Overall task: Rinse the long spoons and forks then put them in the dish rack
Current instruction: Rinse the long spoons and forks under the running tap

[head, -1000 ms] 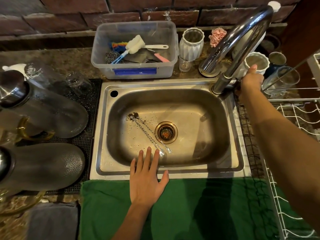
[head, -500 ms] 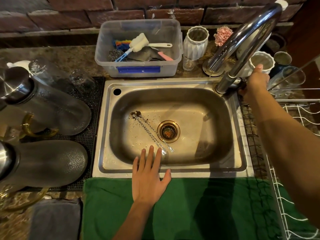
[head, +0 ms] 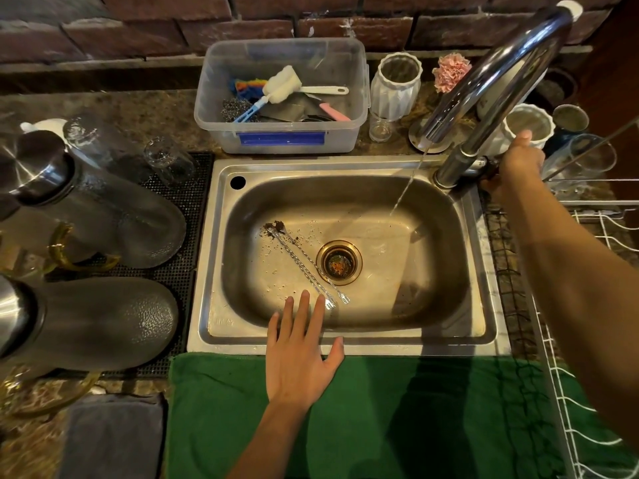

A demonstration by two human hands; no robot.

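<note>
Tap was just cracked open: a thin stream (head: 408, 183) ran from the faucet (head: 498, 77) spout and hit the right back wall of the sink (head: 345, 344), well apart from the cutlery.

Right hand (head: 515, 167) was wrapped around the tap lever at the faucet base; grip closed on it, though the lever itself was mostly hidden under the fingers. Left hand (head: 301, 354) lay flat over the sink's front rim, fingers spread, holding nothing, fingertips just beside the near ends of the utensils.

Long spoons and forks (head: 304, 264) lay side by side on the sink floor, diagonal, left of the drain (head: 339, 261). Far ends were caked with dark residue; near ends showed small tines. Could not tell the exact count, looked like two or three. Crumbs were scattered around them.

Dish rack (head: 587, 257) was at the right edge, white wire, well apart from the sink floor.

My read on doing this step well:
- Open the tap a bit more; that flow looked too weak to shift caked residue.
- Pick the pieces up by the twisted shafts, near ends, all together.
- Bring the dirty far ends under the stream rather than swinging the spout.
- Rub the heads with the thumb; thin shafts would slip when wet, so pinch firm.
- Keep them clear of the drain, since they looked thin enough to snag there.
</note>
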